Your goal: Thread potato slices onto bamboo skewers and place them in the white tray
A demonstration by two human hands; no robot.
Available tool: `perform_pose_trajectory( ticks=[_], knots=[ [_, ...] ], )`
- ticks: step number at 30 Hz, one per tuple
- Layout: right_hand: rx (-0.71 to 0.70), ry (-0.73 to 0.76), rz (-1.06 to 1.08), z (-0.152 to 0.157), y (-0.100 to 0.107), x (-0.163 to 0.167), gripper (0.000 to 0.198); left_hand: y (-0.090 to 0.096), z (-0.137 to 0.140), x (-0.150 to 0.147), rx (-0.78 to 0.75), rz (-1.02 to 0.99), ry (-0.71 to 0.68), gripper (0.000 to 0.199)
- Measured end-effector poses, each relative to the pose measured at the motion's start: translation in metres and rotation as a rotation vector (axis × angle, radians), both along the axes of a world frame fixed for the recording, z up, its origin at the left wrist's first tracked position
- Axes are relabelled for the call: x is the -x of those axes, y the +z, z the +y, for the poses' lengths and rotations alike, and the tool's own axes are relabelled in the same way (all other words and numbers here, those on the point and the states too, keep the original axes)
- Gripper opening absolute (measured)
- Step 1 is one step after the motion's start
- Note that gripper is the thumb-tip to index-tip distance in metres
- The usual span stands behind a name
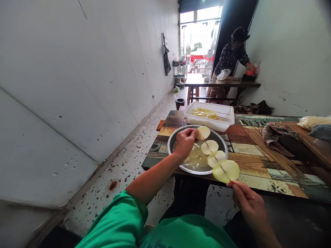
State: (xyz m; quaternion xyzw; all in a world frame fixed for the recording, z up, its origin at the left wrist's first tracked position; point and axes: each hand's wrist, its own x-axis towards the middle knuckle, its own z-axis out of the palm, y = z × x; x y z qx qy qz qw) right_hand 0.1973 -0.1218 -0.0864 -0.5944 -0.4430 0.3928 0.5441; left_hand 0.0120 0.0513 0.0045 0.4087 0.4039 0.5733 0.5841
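My left hand (186, 140) is closed, pinching a thin pale round slice (203, 133) that looks like potato, at the far end of a skewer. Several more such slices are threaded along the bamboo skewer (224, 171), spaced apart, the nearest one large with a greenish edge. My right hand (248, 199) is closed around the skewer's near end, just below that large slice. Beneath the skewer stands a metal basin (171, 146) of cloudy water with loose pale slices in it.
Behind the basin, a white tub (207, 120) contains skewered slices. Bare skewers (274, 151) lie on the patterned table (248, 148), beside a crumpled cloth (278, 136). A person (231, 57) leans over another table (219, 82). A wall (103, 69) runs along the left.
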Motion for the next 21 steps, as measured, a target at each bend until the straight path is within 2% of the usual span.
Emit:
perform_pose_trajectory(
  ticks=[3, 5, 7, 11, 14, 17, 19, 21],
  knots=[
    [-0.128, -0.136, -0.323, -0.009, 0.004, 0.003, 0.021, -0.002, -0.001, -0.001, -0.031, 0.035, 0.033, 0.009],
    [-0.107, -0.143, -0.324, -0.014, 0.009, 0.008, 0.021, -0.001, -0.002, -0.001, -0.009, 0.015, 0.039, 0.009],
    [0.012, -0.101, -0.126, -0.018, 0.014, 0.015, 0.026, 0.000, -0.003, -0.001, 0.027, -0.032, 0.037, 0.009],
    [0.267, 0.010, 0.518, -0.021, 0.020, 0.028, 0.033, 0.002, -0.004, -0.001, 0.134, -0.137, 0.002, 0.009],
    [0.348, 0.016, 0.663, -0.023, 0.021, 0.030, 0.031, 0.004, -0.005, 0.001, 0.161, -0.137, -0.008, 0.010],
    [0.298, 0.029, 0.558, -0.025, 0.017, 0.028, 0.032, 0.007, -0.007, 0.002, 0.103, -0.085, 0.005, 0.009],
    [0.192, -0.028, 0.323, -0.026, 0.013, 0.026, 0.037, 0.011, -0.008, 0.003, 0.087, -0.072, 0.005, 0.008],
    [0.057, -0.134, -0.001, -0.025, 0.007, 0.022, 0.044, 0.015, -0.008, 0.004, 0.130, -0.101, -0.025, 0.009]
  ],
)
